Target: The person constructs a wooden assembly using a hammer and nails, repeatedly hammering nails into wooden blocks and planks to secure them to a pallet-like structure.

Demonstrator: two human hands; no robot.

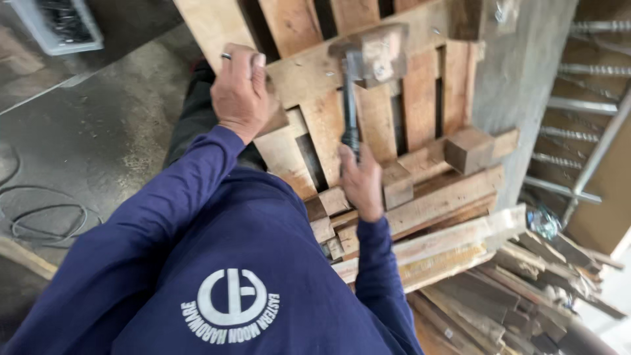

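Near the centre of the view, a person in a dark blue long-sleeved shirt leans over a wooden pallet that stands tilted against a grey concrete wall at 2 o'clock. Both arms reach up from 6 o'clock.

Toward 11 o'clock, the left hand is closed over the edge of a pale pallet board, fingers curled over the top and a dark ring on one finger. Just right of centre, the right hand is clamped around the dark handle of a hammer. The handle runs straight up toward 12 o'clock, and the metal head sits against a square wooden block nailed to a cross board near the top of the pallet. That area is slightly blurred, so it is unclear whether the head touches the block or is wedged behind it.

Another wooden block juts out of the pallet at 3 o'clock from the right hand. Below it, from 4 to 5 o'clock, lies a pile of loose boards and scrap wood, pale planks on top and darker pieces underneath.

At 9 o'clock, a thin grey cable lies coiled on the concrete floor. A pale crate sits at 10 o'clock in the far corner. At 3 o'clock, behind the wall's edge, horizontal ribbed steel bars cross a metal frame.
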